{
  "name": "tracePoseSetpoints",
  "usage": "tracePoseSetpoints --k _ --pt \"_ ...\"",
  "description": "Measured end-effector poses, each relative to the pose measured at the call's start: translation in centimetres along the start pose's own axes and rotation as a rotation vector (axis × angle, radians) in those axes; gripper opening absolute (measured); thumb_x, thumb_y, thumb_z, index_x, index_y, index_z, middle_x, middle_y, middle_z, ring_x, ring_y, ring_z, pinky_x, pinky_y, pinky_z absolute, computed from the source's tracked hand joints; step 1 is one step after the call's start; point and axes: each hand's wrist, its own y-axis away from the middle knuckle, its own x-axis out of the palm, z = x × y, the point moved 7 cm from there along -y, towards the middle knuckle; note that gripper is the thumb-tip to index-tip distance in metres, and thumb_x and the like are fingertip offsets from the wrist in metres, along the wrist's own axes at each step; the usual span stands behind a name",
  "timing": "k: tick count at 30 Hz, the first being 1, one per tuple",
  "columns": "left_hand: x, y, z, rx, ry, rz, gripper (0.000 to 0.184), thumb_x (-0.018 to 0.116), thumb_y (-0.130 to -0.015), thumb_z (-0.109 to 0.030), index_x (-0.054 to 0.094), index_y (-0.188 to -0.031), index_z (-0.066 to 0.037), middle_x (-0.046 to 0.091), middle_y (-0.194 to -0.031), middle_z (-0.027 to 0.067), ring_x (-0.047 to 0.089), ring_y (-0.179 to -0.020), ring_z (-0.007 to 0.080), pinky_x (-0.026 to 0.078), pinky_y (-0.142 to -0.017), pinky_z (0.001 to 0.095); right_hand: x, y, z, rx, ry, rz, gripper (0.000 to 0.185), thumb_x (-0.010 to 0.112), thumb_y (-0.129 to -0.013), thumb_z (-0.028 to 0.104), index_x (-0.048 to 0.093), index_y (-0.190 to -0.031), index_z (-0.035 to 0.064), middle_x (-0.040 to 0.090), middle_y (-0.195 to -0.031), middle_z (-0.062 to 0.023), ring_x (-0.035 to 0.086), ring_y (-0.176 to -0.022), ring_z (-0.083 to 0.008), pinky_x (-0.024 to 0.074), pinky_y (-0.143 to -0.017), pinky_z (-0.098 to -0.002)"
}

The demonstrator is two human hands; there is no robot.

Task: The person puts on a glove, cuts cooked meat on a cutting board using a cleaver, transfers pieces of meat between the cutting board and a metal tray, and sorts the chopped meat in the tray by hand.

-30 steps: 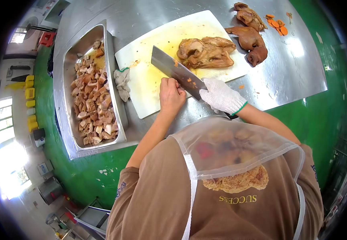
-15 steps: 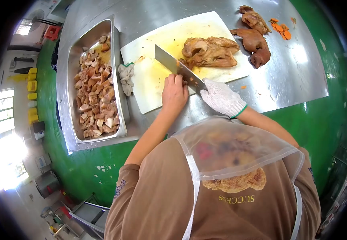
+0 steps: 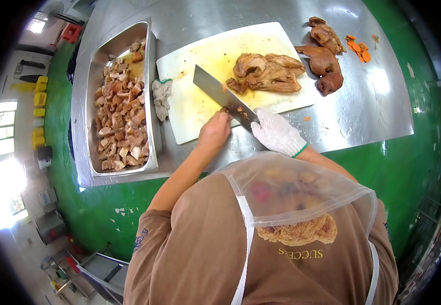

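Observation:
My right hand (image 3: pixel 278 132), in a white knit glove, grips the handle end of a cleaver (image 3: pixel 224 96) whose wide blade slants over the near part of the white cutting board (image 3: pixel 184 119). Orange scraps stick to the blade. My bare left hand (image 3: pixel 214 132) is closed at the board's near edge, beside the blade, with something small and brown at its fingertips that I cannot make out. A large piece of cooked brown meat (image 3: pixel 271 72) lies on the board beyond the blade, with a smaller bit at its left end.
A deep steel tray (image 3: pixel 153 109) of chopped meat (image 3: pixel 121 117) stands at the left. A crumpled glove (image 3: pixel 161 99) lies between tray and board. Right of the board on the steel table (image 3: pixel 368 109) are more brown meat pieces (image 3: pixel 325 68) and orange slices (image 3: pixel 360 51).
My left hand has drawn back slightly towards me, and its fingers have turned to the right. The cleaver stays over the board in my right hand. The whole view has shifted a little.

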Motion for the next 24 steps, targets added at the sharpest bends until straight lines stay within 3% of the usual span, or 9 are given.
tracePoseSetpoints --k 4,7,8,11,14,17,18,22,24 --pt "-0.4 2.7 1.7 -0.340 0.273 0.062 0.013 0.054 -0.091 -0.008 0.051 -0.101 -0.001 0.063 -0.090 0.0173 0.064 -0.078 0.0308 0.051 -0.068 0.0378 0.1 -0.1 0.4 0.062 0.008 0.014 0.022 0.047 -0.090 0.022 0.050 -0.094 0.0007 0.060 -0.079 -0.0272 0.060 -0.080 -0.0444 0.0458 -0.071 -0.0540" --pt "-4.1 4.0 0.7 -0.331 0.471 -0.170 0.011 0.051 -0.095 -0.010 0.050 -0.102 -0.001 0.061 -0.082 0.0135 0.060 -0.072 0.0230 0.049 -0.067 0.0347 -0.6 -0.6 0.6 0.071 -0.036 0.004 0.023 0.046 -0.091 0.023 0.050 -0.094 0.0004 0.060 -0.080 -0.0277 0.059 -0.081 -0.0451 0.0452 -0.072 -0.0543" --pt "-4.9 4.3 1.4 -0.345 0.571 -0.262 0.011 0.049 -0.098 -0.012 0.050 -0.101 -0.002 0.057 -0.078 0.0067 0.053 -0.067 0.0137 0.046 -0.062 0.0284 -1.0 -0.5 0.9 0.092 -0.036 0.032 0.024 0.046 -0.091 0.023 0.049 -0.094 0.0002 0.060 -0.080 -0.0277 0.059 -0.081 -0.0454 0.0450 -0.073 -0.0544" --pt "-7.4 4.7 3.5 -0.607 0.951 -0.332 0.009 0.049 -0.099 -0.012 0.051 -0.101 -0.004 0.056 -0.078 0.0021 0.049 -0.065 0.0084 0.042 -0.058 0.0224 -1.3 -0.8 1.4 0.136 -0.032 0.052 0.027 0.045 -0.091 0.025 0.050 -0.096 -0.0007 0.060 -0.084 -0.0287 0.059 -0.083 -0.0462 0.0448 -0.075 -0.0536" --pt "-12.0 3.7 2.1 -0.602 0.833 -0.456 0.013 0.048 -0.099 -0.012 0.054 -0.107 -0.004 0.054 -0.080 0.0003 0.047 -0.061 0.0056 0.039 -0.053 0.0198 -1.7 -0.3 1.5 0.127 -0.189 0.019 0.032 0.045 -0.091 0.028 0.054 -0.100 -0.0016 0.060 -0.091 -0.0298 0.058 -0.089 -0.0466 0.0450 -0.079 -0.0515" --pt "-18.3 3.8 3.4 -0.349 0.796 -0.827 0.015 0.052 -0.094 0.001 0.056 -0.108 -0.002 0.056 -0.081 0.0019 0.052 -0.067 0.0096 0.044 -0.060 0.0219 -2.7 0.3 2.6 0.170 -0.519 0.012 0.028 0.049 -0.091 0.016 0.054 -0.113 -0.0005 0.059 -0.073 -0.0139 0.059 -0.058 -0.0241 0.0477 -0.055 -0.0367" --pt "-22.6 4.2 3.3 -0.195 0.484 -0.966 0.017 0.054 -0.092 0.003 0.056 -0.107 -0.002 0.056 -0.082 0.0037 0.053 -0.070 0.0128 0.044 -0.062 0.0238 -3.5 0.2 3.1 0.127 -0.512 -0.052 0.025 0.048 -0.092 0.013 0.053 -0.112 -0.0005 0.055 -0.069 -0.0066 0.053 -0.049 -0.0126 0.0431 -0.045 -0.0297" --pt "-38.3 5.4 4.5 0.127 -0.464 -1.240 0.015 0.048 -0.098 -0.002 0.052 -0.112 -0.004 0.060 -0.093 0.0094 0.055 -0.070 0.0114 0.047 -0.060 0.0232 -4.8 0.2 2.5 0.137 -0.519 -0.107 0.026 0.047 -0.092 0.012 0.050 -0.115 -0.0016 0.055 -0.069 -0.0062 0.051 -0.044 -0.0133 0.0439 -0.045 -0.0293" --pt "-46.5 5.5 8.2 0.048 -0.920 -1.231 0.017 0.058 -0.093 -0.010 0.057 -0.109 -0.003 0.061 -0.099 0.0156 0.058 -0.093 0.0321 0.046 -0.083 0.0411 -5.3 0.3 2.6 0.152 -0.524 -0.111 0.028 0.048 -0.092 0.012 0.051 -0.117 -0.0009 0.054 -0.068 -0.0056 0.053 -0.046 -0.0127 0.0443 -0.046 -0.0294"
